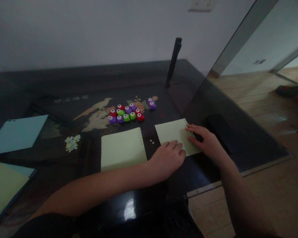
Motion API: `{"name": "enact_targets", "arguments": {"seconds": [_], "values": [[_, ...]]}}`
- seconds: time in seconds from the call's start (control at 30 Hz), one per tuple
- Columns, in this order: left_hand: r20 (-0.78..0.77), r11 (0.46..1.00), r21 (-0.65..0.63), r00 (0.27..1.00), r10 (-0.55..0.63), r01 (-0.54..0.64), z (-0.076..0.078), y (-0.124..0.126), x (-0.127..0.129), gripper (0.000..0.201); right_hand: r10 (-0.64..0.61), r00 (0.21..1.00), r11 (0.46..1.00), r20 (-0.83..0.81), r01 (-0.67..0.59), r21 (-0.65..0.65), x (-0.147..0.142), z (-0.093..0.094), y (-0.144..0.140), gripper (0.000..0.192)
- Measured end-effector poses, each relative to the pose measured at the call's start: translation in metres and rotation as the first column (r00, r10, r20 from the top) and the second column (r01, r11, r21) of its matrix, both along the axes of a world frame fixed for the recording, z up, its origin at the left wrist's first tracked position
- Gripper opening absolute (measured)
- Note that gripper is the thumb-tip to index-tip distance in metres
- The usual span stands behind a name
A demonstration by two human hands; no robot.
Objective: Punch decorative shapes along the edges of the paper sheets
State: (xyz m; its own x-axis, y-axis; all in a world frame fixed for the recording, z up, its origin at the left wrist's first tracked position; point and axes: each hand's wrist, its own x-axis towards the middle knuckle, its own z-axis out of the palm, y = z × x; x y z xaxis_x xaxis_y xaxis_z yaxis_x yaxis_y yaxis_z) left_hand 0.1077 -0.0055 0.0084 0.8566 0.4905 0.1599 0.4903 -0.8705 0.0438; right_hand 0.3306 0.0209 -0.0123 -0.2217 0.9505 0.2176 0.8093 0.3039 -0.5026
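Broadly, the dark desk (64, 185) carries two pale sheets; the right sheet (172, 132) lies under both hands, its long axis running away from the person. Left hand (167, 160) presses its near-left edge, fingers curled; right hand (206, 140) lies flat, fingers spread, on its right edge.

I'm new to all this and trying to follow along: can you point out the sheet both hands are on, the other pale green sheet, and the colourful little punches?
right sheet (172, 132), head view, bare upper middle.
left sheet (123, 148), head view, centre.
punches (126, 113), head view, middle of the cluster.
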Motion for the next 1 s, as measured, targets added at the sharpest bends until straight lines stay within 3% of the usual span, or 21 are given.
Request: {"name": "enact_targets", "arguments": {"seconds": [0.1,0.27,0.33,0.4,0.5,0.57,0.63,0.7,0.8,0.87,1.0], "values": [[0.029,1.000,-0.006,1.000,-0.001,0.001,0.009,0.000,0.000,0.024,-0.031,0.999,0.999,-0.043,0.033,0.027,0.000,0.001,0.001,0.029],[0.096,0.991,-0.117,0.994,-0.058,0.069,0.045,0.007,-0.023,0.025,-0.102,0.991,0.991,-0.092,0.109,0.075,-0.001,0.008,0.002,0.022],[0.125,0.983,-0.181,0.991,0.042,-0.019,0.057,0.015,-0.051,0.029,-0.127,0.988,0.987,-0.088,0.135,0.091,-0.005,0.015,0.002,0.019],[0.220,0.951,-0.242,0.944,0.245,-0.191,0.061,0.023,-0.090,0.028,-0.130,0.989,0.984,-0.074,0.138,0.112,-0.013,0.027,0.000,0.016],[0.260,0.880,-0.256,0.848,0.461,-0.400,0.052,0.031,-0.156,0.026,-0.067,0.995,0.984,-0.079,0.079,0.160,-0.034,0.048,0.001,0.015],[0.310,0.733,-0.375,0.669,0.676,-0.567,0.040,0.030,-0.192,0.021,0.015,0.997,0.984,-0.080,0.000,0.177,-0.056,0.059,0.005,0.015],[0.304,0.622,-0.457,0.546,0.781,-0.635,0.025,0.027,-0.216,0.021,0.132,0.990,0.977,-0.058,-0.120,0.177,-0.083,0.064,0.013,0.015],[0.302,0.620,-0.441,0.543,0.784,-0.649,0.011,0.023,-0.228,0.023,0.266,0.964,0.955,-0.005,-0.262,0.138,-0.111,0.060,0.024,0.016],[0.275,0.698,-0.388,0.648,0.711,-0.601,-0.003,0.020,-0.230,0.028,0.395,0.914,0.915,0.096,-0.401,0.045,-0.146,0.044,0.041,0.028],[0.242,0.728,-0.357,0.696,0.677,-0.585,-0.006,0.019,-0.227,0.032,0.407,0.898,0.909,0.169,-0.416,0.020,-0.161,0.033,0.048,0.041],[0.136,0.718,-0.309,0.718,0.683,-0.624,-0.008,0.015,-0.224,0.051,0.384,0.888,0.920,0.253,-0.391,-0.024,-0.172,0.018,0.050,0.060]]}}
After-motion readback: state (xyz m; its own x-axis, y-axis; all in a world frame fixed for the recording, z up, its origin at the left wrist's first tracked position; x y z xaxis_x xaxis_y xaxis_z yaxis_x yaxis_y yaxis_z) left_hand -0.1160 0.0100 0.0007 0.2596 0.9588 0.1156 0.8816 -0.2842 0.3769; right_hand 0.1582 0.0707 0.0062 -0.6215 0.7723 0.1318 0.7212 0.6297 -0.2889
